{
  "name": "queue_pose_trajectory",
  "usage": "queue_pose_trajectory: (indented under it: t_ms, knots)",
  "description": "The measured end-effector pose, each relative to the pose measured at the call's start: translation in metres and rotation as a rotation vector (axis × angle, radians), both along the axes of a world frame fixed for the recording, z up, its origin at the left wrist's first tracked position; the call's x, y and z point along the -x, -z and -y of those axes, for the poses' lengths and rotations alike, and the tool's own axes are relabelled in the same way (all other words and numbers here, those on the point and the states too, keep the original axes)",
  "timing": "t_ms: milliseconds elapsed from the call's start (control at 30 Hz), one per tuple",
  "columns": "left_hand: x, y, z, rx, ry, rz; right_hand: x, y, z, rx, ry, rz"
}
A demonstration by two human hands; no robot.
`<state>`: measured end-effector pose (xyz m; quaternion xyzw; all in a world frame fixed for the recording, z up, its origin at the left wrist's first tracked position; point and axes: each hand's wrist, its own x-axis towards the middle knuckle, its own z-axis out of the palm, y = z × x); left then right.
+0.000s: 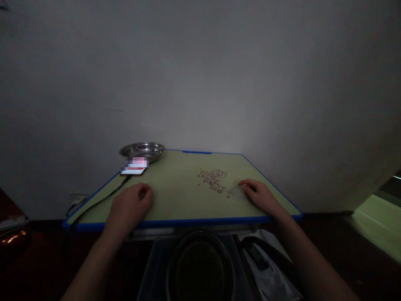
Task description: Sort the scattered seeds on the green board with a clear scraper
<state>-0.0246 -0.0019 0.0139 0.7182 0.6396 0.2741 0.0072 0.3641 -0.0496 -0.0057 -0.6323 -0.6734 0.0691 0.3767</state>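
Observation:
Many small dark reddish beans or beads (213,179) lie scattered in a loose patch on the pale yellow-green tabletop (178,196). Beside the patch, on its right, a clear half-round protractor (237,192) lies nearly flat with one edge close to the nearest pieces. The fingers of my right hand (258,194) are closed on its right side and cover part of it. My left hand (130,205) rests on the near left of the table, loosely curled with thumb and forefinger meeting, and nothing shows in it.
A shiny metal basin (143,150) stands at the back left corner. In front of it lies a lit phone (133,169), its black cable (106,197) running to the left edge. Below the table's blue front rim (194,223) are a dark round container (200,267) and a bag (269,263).

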Motion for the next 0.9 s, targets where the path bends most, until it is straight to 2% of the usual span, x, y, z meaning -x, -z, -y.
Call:
queue_pose_trajectory:
  t_ms: [567,767,900]
  knots:
    - [-0.001,0.000,0.001,-0.007,0.006,0.010,0.039,-0.003,0.021,0.026,-0.024,0.033]
    - [-0.001,0.000,0.001,-0.010,0.004,-0.019,0.035,-0.001,0.027,0.011,0.028,0.037]
    - [-0.002,0.000,0.003,-0.012,0.008,-0.024,0.035,0.001,0.034,0.018,-0.002,0.040]
